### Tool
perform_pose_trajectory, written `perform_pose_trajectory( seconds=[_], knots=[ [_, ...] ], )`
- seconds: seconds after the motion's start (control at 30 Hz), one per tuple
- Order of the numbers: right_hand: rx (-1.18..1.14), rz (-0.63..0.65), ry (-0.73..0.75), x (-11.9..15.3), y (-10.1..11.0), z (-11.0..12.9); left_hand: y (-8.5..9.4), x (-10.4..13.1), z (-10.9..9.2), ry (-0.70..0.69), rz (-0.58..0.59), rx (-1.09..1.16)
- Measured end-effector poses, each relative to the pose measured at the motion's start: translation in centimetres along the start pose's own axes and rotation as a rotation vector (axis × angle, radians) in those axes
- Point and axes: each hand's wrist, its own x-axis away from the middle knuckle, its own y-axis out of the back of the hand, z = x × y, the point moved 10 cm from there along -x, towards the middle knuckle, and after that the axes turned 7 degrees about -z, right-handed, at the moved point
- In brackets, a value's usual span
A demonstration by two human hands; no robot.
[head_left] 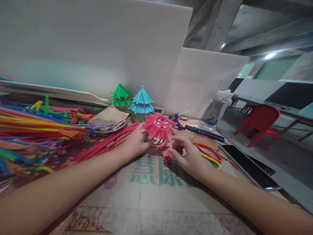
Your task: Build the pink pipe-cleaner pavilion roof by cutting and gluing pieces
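Forearms: over printed surface;
Left hand: fingers closed on left side of pink canopy;
Right hand: half-curled, seemingly empty, beside it;
Canopy's place: between both hands, before blue pagoda

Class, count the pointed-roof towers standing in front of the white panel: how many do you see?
2. The green tower stands on the left; the light-blue tower is just to its right. Others could be hidden behind them.
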Motion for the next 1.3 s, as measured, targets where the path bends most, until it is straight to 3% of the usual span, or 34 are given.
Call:
perform_pose_trajectory(
  seconds=[0.17,0.4,0.6,0.73,0.97,1.3],
  knots=[
    [-0.119,-0.013,-0.169,-0.7,0.2,-0.3,0.1,0.2,-0.4,-0.005,0.034,-0.059],
    [-0.52,0.152,-0.607,0.4,-3.1,-2.1,0.0,0.3,-0.8,-0.036,0.036,-0.052],
    [-0.911,0.165,-0.812,1.4,-5.0,-2.6,0.2,0.2,-0.9,-0.032,0.018,-0.037],
    [-0.978,0.173,-0.837,1.4,-5.5,-2.7,0.2,0.2,-0.9,-0.031,0.026,-0.061],
    [-0.863,0.148,-0.831,1.1,-5.3,-2.9,0.2,0.2,-0.9,-0.051,0.014,-0.055],
    [-0.556,0.174,-0.654,0.2,-3.8,-2.6,0.1,0.3,-0.3,-0.009,0.014,-0.037]
  ],
)
